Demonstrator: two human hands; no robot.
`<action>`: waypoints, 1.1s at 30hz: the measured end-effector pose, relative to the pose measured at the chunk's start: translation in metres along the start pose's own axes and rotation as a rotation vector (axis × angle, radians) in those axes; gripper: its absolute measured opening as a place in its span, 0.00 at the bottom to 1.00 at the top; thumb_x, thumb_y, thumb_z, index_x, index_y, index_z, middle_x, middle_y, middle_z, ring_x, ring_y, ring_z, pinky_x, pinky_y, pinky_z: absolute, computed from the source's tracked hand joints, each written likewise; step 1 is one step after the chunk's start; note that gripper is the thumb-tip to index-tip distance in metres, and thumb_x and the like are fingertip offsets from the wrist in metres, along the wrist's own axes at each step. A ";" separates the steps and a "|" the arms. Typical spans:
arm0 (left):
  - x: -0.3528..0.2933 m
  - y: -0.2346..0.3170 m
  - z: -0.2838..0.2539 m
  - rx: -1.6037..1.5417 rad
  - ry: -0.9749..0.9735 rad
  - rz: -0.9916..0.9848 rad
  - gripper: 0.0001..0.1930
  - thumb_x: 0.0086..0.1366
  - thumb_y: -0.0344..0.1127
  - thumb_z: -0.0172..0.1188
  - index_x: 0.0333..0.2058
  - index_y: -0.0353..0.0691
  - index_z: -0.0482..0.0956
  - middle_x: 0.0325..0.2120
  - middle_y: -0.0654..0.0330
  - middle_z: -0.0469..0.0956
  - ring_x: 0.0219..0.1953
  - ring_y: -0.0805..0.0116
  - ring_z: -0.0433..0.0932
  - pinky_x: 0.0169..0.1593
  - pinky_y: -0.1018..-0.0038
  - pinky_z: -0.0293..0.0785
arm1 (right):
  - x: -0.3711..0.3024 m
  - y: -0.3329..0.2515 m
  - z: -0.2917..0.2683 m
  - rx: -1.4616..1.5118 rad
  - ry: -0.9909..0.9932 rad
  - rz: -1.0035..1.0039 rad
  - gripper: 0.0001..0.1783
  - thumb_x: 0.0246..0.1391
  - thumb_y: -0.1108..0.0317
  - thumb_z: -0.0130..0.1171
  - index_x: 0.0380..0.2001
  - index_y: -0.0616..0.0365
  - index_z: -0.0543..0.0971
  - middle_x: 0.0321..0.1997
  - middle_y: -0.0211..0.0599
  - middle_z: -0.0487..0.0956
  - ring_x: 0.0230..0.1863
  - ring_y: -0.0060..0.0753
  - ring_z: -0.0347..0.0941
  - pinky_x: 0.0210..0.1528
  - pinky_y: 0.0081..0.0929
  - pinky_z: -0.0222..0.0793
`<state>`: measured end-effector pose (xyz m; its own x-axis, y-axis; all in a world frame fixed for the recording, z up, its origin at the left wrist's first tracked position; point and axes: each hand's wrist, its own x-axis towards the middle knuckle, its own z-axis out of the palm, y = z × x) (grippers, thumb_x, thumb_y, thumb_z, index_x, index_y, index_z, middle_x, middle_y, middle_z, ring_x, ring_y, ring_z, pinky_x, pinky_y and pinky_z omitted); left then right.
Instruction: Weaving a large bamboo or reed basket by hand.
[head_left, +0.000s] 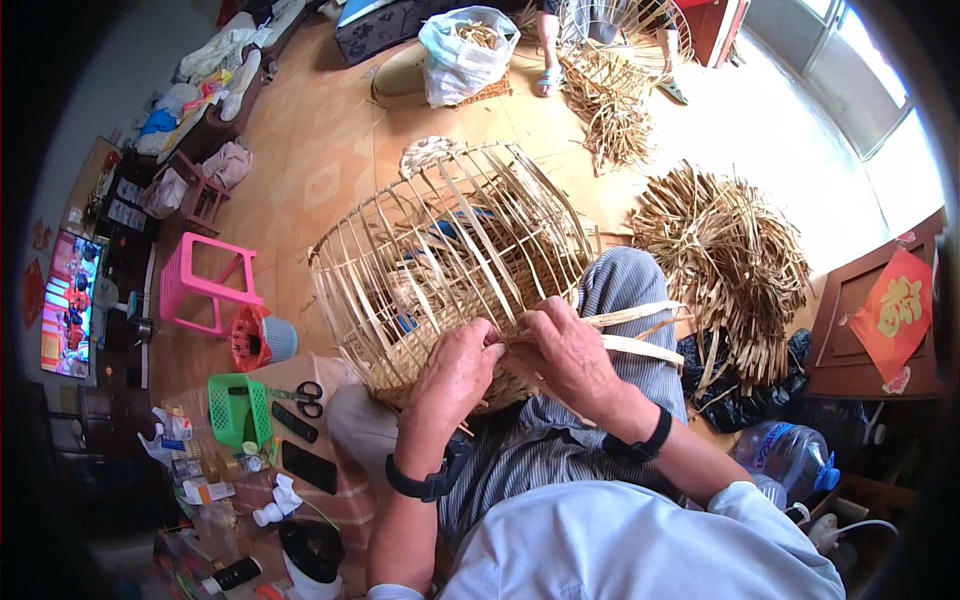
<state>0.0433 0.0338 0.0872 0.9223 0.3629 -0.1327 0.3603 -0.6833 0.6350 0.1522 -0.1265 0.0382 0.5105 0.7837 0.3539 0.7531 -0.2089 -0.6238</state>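
Observation:
A half-woven basket (pixel 450 240) of pale split strips lies tilted across my lap, its open uprights pointing away from me. My left hand (pixel 455 370) is closed, thumb and fingers pinching a strip at the woven edge nearest me. Right beside it, my right hand (pixel 572 362) is closed on a flat weaving strip (pixel 640 350), whose loose ends stick out to the right over my knee. The fingertips of both hands nearly meet. Blue bits and more strips show through the basket's gaps. What lies under my fingers is partly hidden.
Bundled dry strips (pixel 725 260) lie on the floor at right. At left stand a pink stool (pixel 205 285) and a cloth-covered surface with scissors (pixel 298 400), a phone (pixel 308 467) and a green basket (pixel 238 410). Another person's legs (pixel 550 50) and a white bag (pixel 465 60) are beyond.

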 end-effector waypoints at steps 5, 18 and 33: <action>0.002 0.006 0.002 -0.075 0.029 -0.042 0.08 0.62 0.31 0.66 0.37 0.33 0.81 0.26 0.45 0.81 0.33 0.52 0.83 0.39 0.62 0.76 | 0.003 0.020 -0.033 -0.239 -0.206 0.012 0.15 0.53 0.72 0.59 0.44 0.60 0.72 0.40 0.42 0.72 0.49 0.48 0.69 0.52 0.42 0.70; 0.005 -0.006 0.010 -0.181 -0.011 -0.253 0.13 0.60 0.32 0.66 0.42 0.31 0.85 0.32 0.55 0.86 0.33 0.69 0.83 0.39 0.72 0.78 | 0.022 0.045 -0.096 -0.024 -0.336 -0.114 0.16 0.52 0.61 0.70 0.27 0.58 0.73 0.24 0.38 0.77 0.25 0.46 0.78 0.27 0.40 0.72; -0.029 0.024 -0.005 0.218 0.417 0.020 0.20 0.63 0.18 0.58 0.53 0.39 0.78 0.53 0.53 0.72 0.51 0.56 0.77 0.55 0.63 0.76 | -0.026 0.001 -0.033 -0.192 -0.087 -0.079 0.23 0.47 0.55 0.73 0.39 0.56 0.76 0.35 0.35 0.72 0.39 0.37 0.69 0.46 0.37 0.69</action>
<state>0.0241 0.0102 0.1101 0.8108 0.5410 0.2233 0.4046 -0.7938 0.4540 0.1537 -0.1668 0.0514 0.4150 0.8479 0.3300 0.8589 -0.2455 -0.4494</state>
